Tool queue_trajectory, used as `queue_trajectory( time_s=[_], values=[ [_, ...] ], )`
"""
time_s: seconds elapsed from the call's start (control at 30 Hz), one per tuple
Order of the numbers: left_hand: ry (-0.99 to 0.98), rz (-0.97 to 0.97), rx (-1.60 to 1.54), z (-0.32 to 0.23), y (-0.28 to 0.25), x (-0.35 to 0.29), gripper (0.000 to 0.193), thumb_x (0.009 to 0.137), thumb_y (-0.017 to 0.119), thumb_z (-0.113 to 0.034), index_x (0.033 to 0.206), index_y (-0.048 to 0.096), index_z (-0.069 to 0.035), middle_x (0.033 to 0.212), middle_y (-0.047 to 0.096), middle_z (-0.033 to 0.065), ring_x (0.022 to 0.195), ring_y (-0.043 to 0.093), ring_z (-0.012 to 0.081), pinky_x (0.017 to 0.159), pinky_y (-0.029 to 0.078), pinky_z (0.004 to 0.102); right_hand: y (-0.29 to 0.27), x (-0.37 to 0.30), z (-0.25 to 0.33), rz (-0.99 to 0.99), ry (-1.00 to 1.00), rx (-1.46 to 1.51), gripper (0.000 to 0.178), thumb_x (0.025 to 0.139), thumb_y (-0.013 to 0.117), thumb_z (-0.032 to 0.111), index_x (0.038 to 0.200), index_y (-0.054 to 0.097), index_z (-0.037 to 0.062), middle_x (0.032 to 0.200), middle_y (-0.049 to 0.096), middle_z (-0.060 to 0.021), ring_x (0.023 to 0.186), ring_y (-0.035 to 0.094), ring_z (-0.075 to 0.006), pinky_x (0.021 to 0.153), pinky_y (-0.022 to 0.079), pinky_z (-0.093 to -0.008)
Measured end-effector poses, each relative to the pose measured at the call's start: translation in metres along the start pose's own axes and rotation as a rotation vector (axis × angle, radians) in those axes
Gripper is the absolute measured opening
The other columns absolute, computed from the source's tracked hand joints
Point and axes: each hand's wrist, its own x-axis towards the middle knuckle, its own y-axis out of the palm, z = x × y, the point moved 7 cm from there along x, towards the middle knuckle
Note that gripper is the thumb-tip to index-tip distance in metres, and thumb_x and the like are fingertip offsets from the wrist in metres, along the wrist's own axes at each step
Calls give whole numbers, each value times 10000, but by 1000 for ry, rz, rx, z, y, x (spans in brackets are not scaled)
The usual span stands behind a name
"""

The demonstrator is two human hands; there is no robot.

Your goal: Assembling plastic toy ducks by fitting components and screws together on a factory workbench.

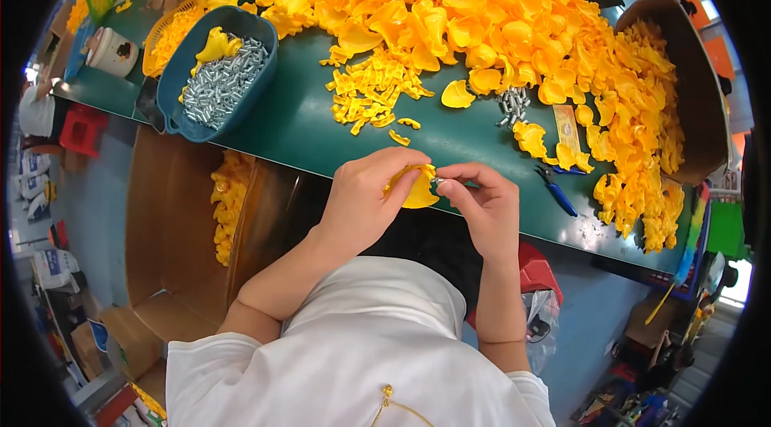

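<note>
My left hand (366,191) is closed on a curved yellow plastic shell (420,193), held just off the table's near edge. With thumb and forefinger, my right hand (485,201) pinches a small silver metal cylinder (438,180) against the shell's right side. Just beyond my hands lie small yellow plastic strips (371,90) in a loose group. A large heap of yellow shells (450,10) covers the far part of the green table (297,118). Several silver cylinders (512,104) lie at the heap's near edge.
On the left, a blue basin (172,98) holds many silver cylinders and a yellow piece. Blue-handled pliers (558,192) lie at the right. A cardboard box (173,226) with yellow parts stands below the table's left edge. Another box (707,98) leans at the far right.
</note>
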Motion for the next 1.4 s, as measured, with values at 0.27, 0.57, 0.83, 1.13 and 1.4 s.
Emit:
queue_trajectory(
  time_s=[0.27, 0.57, 0.83, 1.13, 1.4],
  values=[
    [-17, 45, -10, 9, 0, -4, 103, 826, 591, 12, 922, 626, 4, 803, 650, 103, 677, 627, 172, 609, 478, 253, 5, 1, -2, -41, -120, -150, 112, 803, 657, -21, 908, 625, -39, 837, 618, -62, 766, 601, -104, 682, 497, -214],
    [-88, 135, 18, 17, 0, -10, 99, 813, 608, -19, 906, 630, 5, 784, 658, 102, 659, 637, 164, 603, 480, 249, 3, -1, -23, 44, -24, -68, 88, 765, 678, -40, 837, 626, -42, 791, 612, -68, 724, 574, -116, 684, 472, -222],
    [-190, 358, -271, 22, 15, -26, 177, 759, 674, -123, 900, 638, -22, 811, 653, 100, 755, 640, 191, 698, 488, 285, -3, -9, -5, 221, -104, -242, 159, 675, 739, -63, 783, 627, -27, 754, 622, -89, 704, 583, -149, 655, 453, -244],
    [-158, 286, -287, 19, 1, -39, 181, 727, 676, -141, 860, 612, -37, 816, 651, 93, 770, 639, 249, 696, 492, 320, 8, -17, -19, 219, 113, 7, 175, 695, 694, -114, 811, 591, -32, 787, 590, -82, 719, 550, -117, 665, 449, -210],
    [-188, 262, -330, 28, 1, -44, 177, 697, 669, -127, 834, 599, -38, 790, 650, 79, 751, 639, 240, 682, 491, 317, 21, -32, -4, 169, -75, -230, 146, 728, 665, -101, 794, 561, -21, 753, 542, -47, 685, 507, -99, 644, 414, -199]
  ],
)
